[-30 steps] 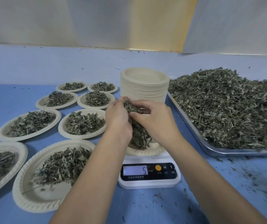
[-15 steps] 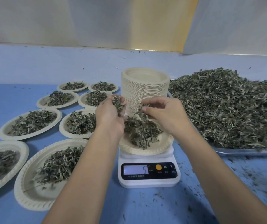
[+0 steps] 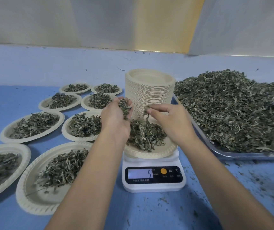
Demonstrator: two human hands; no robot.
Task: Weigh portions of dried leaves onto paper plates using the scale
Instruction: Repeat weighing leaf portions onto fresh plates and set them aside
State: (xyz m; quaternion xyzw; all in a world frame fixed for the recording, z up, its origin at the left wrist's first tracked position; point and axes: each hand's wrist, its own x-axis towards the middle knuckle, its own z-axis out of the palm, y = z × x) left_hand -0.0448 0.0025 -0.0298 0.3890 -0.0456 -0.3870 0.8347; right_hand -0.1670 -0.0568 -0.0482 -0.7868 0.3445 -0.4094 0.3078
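dried leaves [image 3: 144, 135] below the grips now uncovered: left hand [image 3: 113, 120] clamped on a clump [image 3: 124, 108], right hand [image 3: 169, 120] pinching a sprig [image 3: 147, 110], have parted; scale [image 3: 154, 186] reading unchanged, so adjustment likely continues.

Both hands [image 3: 114, 118] [image 3: 171, 120] hold dried leaves [image 3: 145, 135] above the plate [image 3: 164, 151] on the scale [image 3: 152, 186].

A tall stack of beige paper plates [image 3: 149, 97] stands just behind the white digital scale [image 3: 152, 185] and blocks access from the rear. A silver metal tray [image 3: 240, 156] heaped with dried green leaves [image 3: 232, 110] bounds the right side. Eight leaf-filled beige paper plates [image 3: 6, 133] occupy the left. Bare blue table surface [image 3: 265, 183] lies at front right and at far left rear.
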